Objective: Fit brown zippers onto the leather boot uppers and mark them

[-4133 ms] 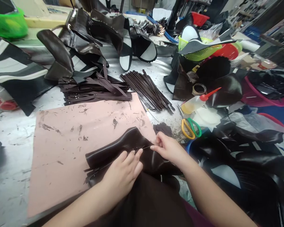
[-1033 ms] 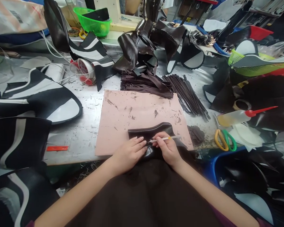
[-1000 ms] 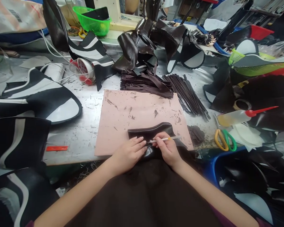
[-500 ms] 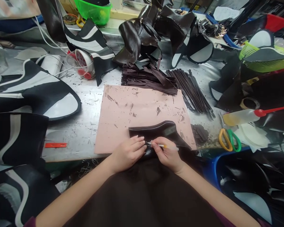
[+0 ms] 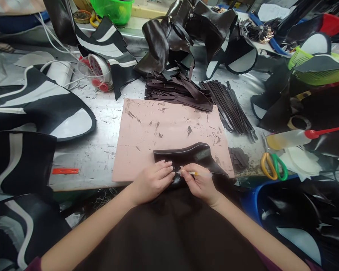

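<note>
Comprises dark leather piece (image 5: 183,155), over near edge of pink mat (image 5: 147,124), under extended left fingers (image 5: 165,165), presumably to steady it; cannot tell of any pinch from below. Includes slim white-and-yellow tool (image 5: 197,173), gripped near its tip by right fingers (image 5: 188,175) just beside, likely for fine control. Adds strip bundle (image 5: 177,90) beyond fingers and scissors (image 5: 273,165) to their right, apparently for easy reach.
</note>
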Motion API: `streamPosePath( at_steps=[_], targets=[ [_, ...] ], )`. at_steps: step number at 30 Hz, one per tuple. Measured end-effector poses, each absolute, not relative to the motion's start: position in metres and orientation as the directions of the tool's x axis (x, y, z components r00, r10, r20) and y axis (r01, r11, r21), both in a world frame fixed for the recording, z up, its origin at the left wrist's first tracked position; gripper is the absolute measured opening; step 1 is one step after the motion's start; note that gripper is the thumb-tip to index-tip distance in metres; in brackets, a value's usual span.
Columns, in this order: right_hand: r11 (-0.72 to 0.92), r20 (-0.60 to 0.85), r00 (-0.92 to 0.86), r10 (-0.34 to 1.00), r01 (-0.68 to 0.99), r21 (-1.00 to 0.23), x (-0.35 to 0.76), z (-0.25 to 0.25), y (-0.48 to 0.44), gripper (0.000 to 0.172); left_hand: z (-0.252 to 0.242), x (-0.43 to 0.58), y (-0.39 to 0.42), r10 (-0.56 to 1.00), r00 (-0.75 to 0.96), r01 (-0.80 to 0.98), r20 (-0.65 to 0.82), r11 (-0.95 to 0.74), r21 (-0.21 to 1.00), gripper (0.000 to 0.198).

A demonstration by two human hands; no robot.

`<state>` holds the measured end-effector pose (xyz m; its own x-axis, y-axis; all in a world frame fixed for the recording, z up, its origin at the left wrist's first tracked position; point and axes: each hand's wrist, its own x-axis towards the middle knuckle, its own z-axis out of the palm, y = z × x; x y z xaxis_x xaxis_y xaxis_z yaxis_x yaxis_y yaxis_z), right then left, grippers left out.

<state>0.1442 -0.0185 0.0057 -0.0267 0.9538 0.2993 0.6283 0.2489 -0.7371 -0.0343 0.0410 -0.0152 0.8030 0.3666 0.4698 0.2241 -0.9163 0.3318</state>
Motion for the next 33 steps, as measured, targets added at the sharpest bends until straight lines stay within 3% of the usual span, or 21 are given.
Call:
streamPosePath(
  at_steps=[18, 27, 33],
  targets=[
    [0.272, 0.307, -0.058, 0.95, 0.638, -0.72, 0.1441, 0.0057, -0.0198, 0.011, -0.0162, -0.0332, 0.0426, 0.323, 0.799, 0.196, 0.507, -0.937, 0.289, 0.015],
    [0.239, 0.287, -0.014, 0.958, 0.595, -0.767, 0.1436, 0.0063, -0.0196, 0.013, -0.0151, -0.0329, 0.0419, 0.322, 0.791, 0.196, 0.52, -0.939, 0.282, 0.015],
    [0.151, 0.282, 0.124, 0.951, 0.609, -0.779, 0.1469, 0.0057, -0.0248, 0.014, -0.0104, -0.0322, 0.0418, 0.3, 0.834, 0.219, 0.463, -0.95, 0.221, 0.019]
  ],
)
